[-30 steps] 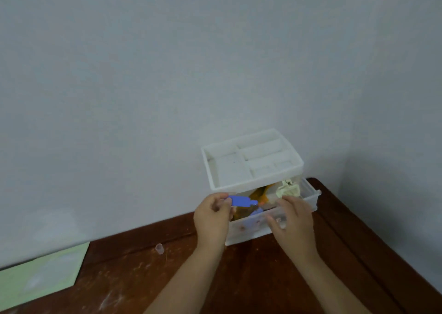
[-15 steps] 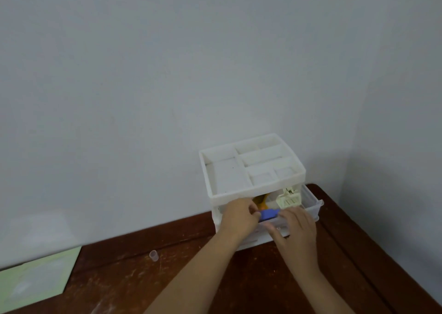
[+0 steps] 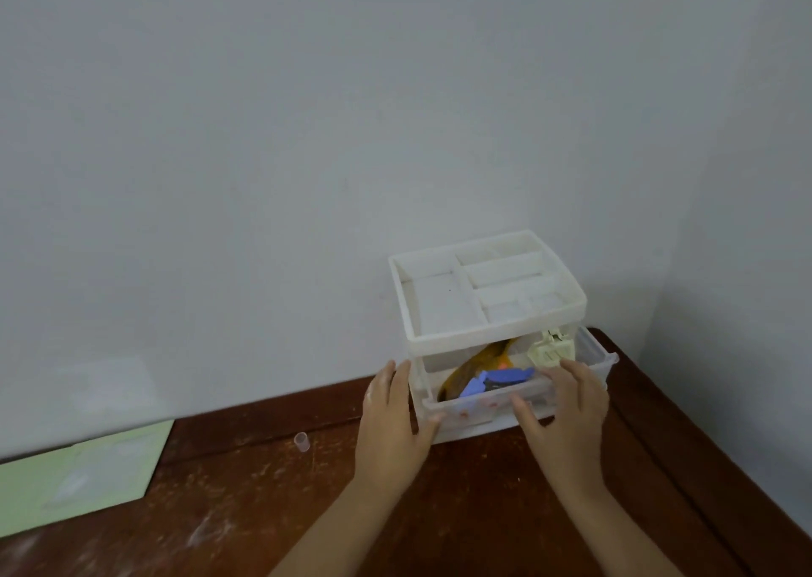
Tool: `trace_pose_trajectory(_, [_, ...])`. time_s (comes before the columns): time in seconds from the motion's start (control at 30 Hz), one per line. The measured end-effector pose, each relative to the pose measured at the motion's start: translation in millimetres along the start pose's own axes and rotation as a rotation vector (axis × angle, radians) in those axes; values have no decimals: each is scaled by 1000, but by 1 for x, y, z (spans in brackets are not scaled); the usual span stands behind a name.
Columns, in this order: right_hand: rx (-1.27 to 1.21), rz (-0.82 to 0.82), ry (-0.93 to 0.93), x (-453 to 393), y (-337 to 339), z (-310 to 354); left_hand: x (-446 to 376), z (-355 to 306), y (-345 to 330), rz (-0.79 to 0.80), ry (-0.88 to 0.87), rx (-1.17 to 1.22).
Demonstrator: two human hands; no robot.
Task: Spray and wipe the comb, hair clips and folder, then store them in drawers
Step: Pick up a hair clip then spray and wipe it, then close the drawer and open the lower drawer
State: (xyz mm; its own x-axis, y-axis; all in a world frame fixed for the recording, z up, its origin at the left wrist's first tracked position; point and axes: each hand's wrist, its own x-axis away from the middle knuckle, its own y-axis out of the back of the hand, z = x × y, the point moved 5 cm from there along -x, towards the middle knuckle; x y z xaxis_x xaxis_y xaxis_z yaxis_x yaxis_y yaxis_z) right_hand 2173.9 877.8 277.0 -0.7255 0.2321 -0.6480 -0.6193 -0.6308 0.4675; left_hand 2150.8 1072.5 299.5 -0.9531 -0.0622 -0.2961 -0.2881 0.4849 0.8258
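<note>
Blue hair clip (image 3: 501, 381) had been dropped into the open drawer (image 3: 589, 363), no longer pinched. Left grip (image 3: 393, 418) was pressed flat to the unit's side, right grip (image 3: 567, 405) released on the drawer front; bench (image 3: 246, 510) lay clear behind.

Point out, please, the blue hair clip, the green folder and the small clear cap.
blue hair clip (image 3: 496, 379), head view, on its flat blue body inside the open drawer.
green folder (image 3: 79, 480), head view, on the middle of its cover.
small clear cap (image 3: 302, 441), head view, on its side wall.
</note>
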Motion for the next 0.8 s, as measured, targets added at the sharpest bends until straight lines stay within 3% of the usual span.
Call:
trace_pose_trajectory(0.1, [42, -35, -27, 1, 2, 2, -10, -5, 6, 2, -57, -25])
trace_pose_trajectory(0.3, [61, -49, 22, -13, -12, 0, -39, -10, 17, -24, -117, -400])
trace_pose_trajectory(0.47, [148, -48, 106, -31, -31, 5, -55, -16, 18, -39, -171, -451])
trace_pose_trajectory(0.6, [216, 76, 89, -23, -46, 5, -61, -15, 18, -100, -182, -469])
trace_pose_trajectory(0.7, [160, 139, 105, -16, -45, 3, -63, -14, 15, -60, -184, -470])
trace_pose_trajectory(0.8, [20, 217, -21, -11, -46, -8, -63, -13, 13, -25, -235, -492])
